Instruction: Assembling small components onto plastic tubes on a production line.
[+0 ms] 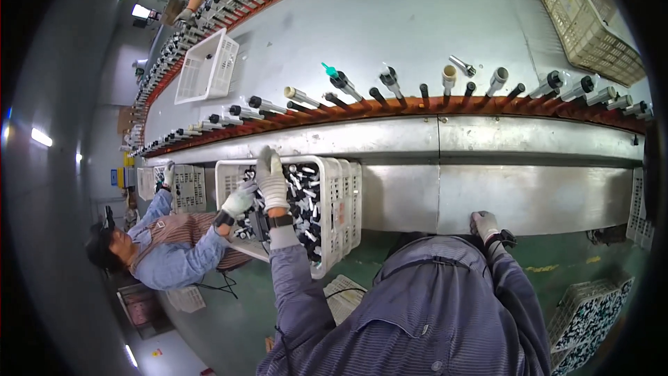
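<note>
White slotted plastic crate, heaped with small black-and-white plastic parts, hangs against the front of a long steel conveyor bench, left of centre in the head view. The person's gloved left hand reaches in over the crate's upper rim, fingers curled down onto the parts; whether it grips any cannot be told. The gloved right hand lies well apart to the right, pressed against the lower edge of the bench's steel front panel, fingers bent, holding nothing visible. A co-worker in a pale blue shirt sits at the left, with one gloved hand touching the same crate's left side. Above, a rust-red rail carries a row of upright black pegs, several capped with silver or cream tubes, one with a green tip. An empty white basket rests on the grey belt; a beige crate sits top right.
</note>
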Demonstrator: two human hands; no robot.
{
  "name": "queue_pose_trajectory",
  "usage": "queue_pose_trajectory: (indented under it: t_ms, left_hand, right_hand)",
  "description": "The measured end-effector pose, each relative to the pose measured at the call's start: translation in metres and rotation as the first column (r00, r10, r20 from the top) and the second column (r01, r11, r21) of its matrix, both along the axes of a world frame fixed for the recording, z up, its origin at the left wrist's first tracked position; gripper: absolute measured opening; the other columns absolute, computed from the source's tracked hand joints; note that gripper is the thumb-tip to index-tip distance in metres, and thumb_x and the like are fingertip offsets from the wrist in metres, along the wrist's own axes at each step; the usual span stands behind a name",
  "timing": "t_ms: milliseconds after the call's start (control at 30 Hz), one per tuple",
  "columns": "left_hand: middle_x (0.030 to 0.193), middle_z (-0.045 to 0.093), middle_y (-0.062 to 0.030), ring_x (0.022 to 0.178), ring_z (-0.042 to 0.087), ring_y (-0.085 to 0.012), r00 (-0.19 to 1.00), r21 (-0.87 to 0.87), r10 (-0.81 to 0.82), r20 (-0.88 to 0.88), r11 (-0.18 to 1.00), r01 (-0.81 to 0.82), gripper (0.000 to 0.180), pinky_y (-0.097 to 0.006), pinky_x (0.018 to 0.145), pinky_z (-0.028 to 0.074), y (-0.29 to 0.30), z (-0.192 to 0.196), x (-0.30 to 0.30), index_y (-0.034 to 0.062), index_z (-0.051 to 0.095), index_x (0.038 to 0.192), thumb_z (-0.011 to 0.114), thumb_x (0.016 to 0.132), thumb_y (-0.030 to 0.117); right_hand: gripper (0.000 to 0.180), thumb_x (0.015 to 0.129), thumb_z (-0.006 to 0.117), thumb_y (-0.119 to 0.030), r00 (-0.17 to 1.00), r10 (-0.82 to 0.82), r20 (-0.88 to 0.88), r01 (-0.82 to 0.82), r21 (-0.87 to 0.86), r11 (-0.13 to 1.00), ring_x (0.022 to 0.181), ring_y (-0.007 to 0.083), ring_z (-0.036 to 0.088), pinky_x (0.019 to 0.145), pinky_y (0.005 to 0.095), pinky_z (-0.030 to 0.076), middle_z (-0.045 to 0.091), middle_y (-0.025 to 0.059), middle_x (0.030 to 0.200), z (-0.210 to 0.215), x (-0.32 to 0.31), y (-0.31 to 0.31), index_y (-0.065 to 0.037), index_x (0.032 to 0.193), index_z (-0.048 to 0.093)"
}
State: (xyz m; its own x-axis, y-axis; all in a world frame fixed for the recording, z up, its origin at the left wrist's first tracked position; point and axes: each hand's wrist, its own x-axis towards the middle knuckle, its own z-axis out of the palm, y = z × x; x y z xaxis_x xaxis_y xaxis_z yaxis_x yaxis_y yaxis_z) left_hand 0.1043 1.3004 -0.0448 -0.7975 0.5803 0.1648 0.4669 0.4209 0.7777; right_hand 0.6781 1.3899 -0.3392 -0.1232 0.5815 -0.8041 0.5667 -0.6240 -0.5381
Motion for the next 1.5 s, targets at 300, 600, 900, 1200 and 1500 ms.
queue_pose_trajectory:
  t_ms: [300,600,900,1200,1500]
  left_hand:
    - [0.11,0.065,-0.0203,0.106,0.061,-0.0345,0.973,-0.652,-0.132,-0.19,0.758,-0.024,0.046,-0.043,0.093,0.047,-0.102,-0.059,0.035,0.0049,0.061,0.12,0.066,0.079,0.024]
    - [0.109,0.067,-0.0179,0.102,0.063,-0.0369,1.0,-0.771,0.008,-0.021,0.637,-0.022,0.057,-0.044,0.087,0.049,-0.105,-0.065,0.008,0.0104,0.058,0.124,0.071,0.076,0.038]
    - [0.102,0.068,-0.0204,0.093,0.067,-0.0316,0.983,-0.661,-0.099,-0.157,0.749,-0.03,0.052,-0.04,0.083,0.052,-0.097,-0.064,0.026,0.0044,0.06,0.121,0.066,0.079,0.035]
    - [0.092,0.061,-0.0067,0.066,0.055,-0.0095,0.898,0.254,-0.071,0.434,0.966,-0.046,0.036,-0.022,0.055,0.048,-0.09,-0.013,0.059,0.0004,0.052,0.117,0.067,0.089,0.017]
    - [0.074,0.062,-0.003,0.063,0.056,-0.0093,0.611,0.434,-0.407,0.679,0.894,0.113,0.029,-0.022,0.059,0.047,0.017,0.073,0.174,0.0008,0.06,0.116,0.064,0.09,0.014]
  right_hand:
    - [0.023,0.088,0.056,-0.023,0.997,-0.049,-0.053,0.045,-0.069,0.997,0.045,0.0181,0.057,0.044,0.032,0.046,0.062,0.0067,0.059,-0.011,-0.01,-0.016,-0.003,0.082,0.065]
    - [0.019,0.086,0.055,-0.021,0.993,-0.098,-0.06,0.092,-0.088,0.992,0.042,0.0185,0.053,0.04,0.0315,0.043,0.057,0.0064,0.058,0.002,-0.011,-0.032,-0.004,0.08,0.062]
    - [0.021,0.086,0.056,-0.02,0.993,-0.1,-0.062,0.098,-0.038,0.994,0.046,0.0182,0.057,0.044,0.0321,0.046,0.062,0.0071,0.061,0.009,-0.005,-0.036,-0.002,0.081,0.065]
    - [0.024,0.086,0.055,-0.021,0.996,-0.038,-0.078,0.04,0.023,0.999,0.047,0.0195,0.059,0.046,0.0331,0.047,0.063,0.0082,0.06,0.007,0.006,-0.038,-0.001,0.077,0.066]
    - [0.027,0.092,0.052,-0.024,0.95,0.282,0.134,-0.309,0.531,0.789,0.062,0.0204,0.065,0.056,0.0327,0.05,0.068,0.0115,0.073,-0.02,0.023,-0.034,-0.001,0.092,0.067]
